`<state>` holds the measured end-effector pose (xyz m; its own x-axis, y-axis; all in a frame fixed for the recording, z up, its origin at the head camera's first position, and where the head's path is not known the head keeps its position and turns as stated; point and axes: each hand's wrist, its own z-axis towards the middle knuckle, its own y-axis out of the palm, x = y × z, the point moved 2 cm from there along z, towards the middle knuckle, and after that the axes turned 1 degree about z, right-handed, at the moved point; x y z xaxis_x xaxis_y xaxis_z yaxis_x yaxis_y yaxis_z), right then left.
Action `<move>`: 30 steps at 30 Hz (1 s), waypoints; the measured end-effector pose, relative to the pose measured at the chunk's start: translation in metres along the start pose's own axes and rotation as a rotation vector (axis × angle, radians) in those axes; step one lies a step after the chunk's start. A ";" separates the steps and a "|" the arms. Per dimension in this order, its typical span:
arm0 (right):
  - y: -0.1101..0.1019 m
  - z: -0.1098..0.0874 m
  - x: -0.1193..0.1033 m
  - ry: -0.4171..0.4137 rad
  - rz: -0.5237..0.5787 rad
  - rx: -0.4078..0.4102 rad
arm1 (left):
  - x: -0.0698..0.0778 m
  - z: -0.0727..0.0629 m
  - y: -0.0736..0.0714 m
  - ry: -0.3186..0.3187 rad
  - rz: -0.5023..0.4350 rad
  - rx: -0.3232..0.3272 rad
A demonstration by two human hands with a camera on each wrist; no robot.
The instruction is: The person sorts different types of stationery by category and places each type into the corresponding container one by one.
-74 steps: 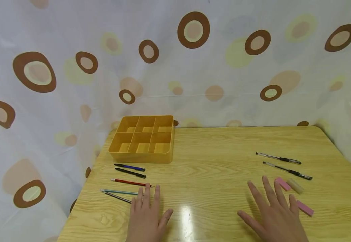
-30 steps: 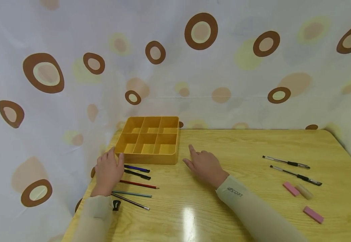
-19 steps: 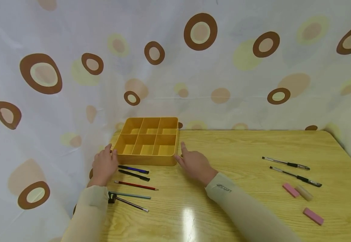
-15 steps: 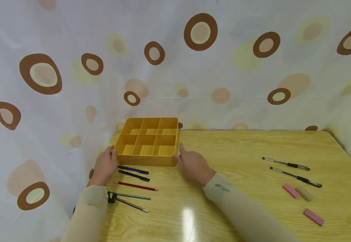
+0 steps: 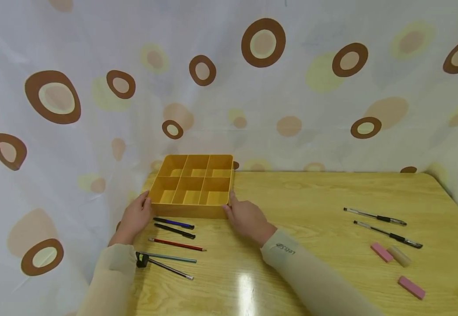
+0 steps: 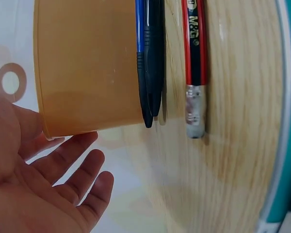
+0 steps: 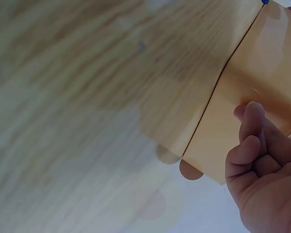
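The yellow-orange six-compartment box (image 5: 189, 211) stands at the table's back left. My left hand (image 5: 136, 216) holds its front left corner, thumb at the front and the other fingers along the left side. My right hand (image 5: 248, 219) grips the front right corner, thumb on the front and index finger along the right wall. In the right wrist view the fingertips (image 7: 254, 110) meet that wall while the other fingers are curled. Just in front of the box lie a blue-and-black pen (image 5: 173, 223) and a black pen (image 5: 175, 231). A red pencil (image 5: 177, 244) lies nearer.
Nearer the front left lie a teal pencil (image 5: 173, 258) and a dark pencil (image 5: 171, 269). On the right are two clear pens with black grips (image 5: 375, 216), two pink erasers (image 5: 411, 287) and a beige cylinder (image 5: 398, 256). A patterned curtain (image 5: 304, 87) hangs behind the table (image 5: 312, 188).
Both hands have moved from the front of the table, where they lay spread, to the box's front corners. Over the last half second the right hand has come in from the right onto its corner.
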<state>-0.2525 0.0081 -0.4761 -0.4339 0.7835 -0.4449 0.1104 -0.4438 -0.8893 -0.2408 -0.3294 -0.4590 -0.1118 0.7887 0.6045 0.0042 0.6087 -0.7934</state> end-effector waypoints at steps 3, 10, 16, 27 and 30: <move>0.002 -0.003 -0.001 0.015 0.016 -0.020 | -0.002 -0.003 0.001 -0.019 -0.008 -0.025; -0.002 -0.010 -0.001 0.000 0.032 -0.001 | 0.000 -0.007 0.001 0.007 -0.017 -0.057; -0.009 -0.014 0.004 0.040 0.011 -0.039 | 0.006 -0.011 0.006 0.037 -0.015 -0.070; -0.022 -0.024 0.021 0.069 -0.017 -0.031 | 0.019 -0.013 0.020 0.053 -0.048 -0.085; -0.026 -0.027 0.025 0.069 -0.014 -0.031 | 0.024 -0.014 0.024 0.068 -0.025 -0.078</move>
<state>-0.2421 0.0510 -0.4665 -0.3734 0.8180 -0.4376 0.1331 -0.4196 -0.8979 -0.2295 -0.2949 -0.4624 -0.0450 0.7755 0.6297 0.0794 0.6312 -0.7716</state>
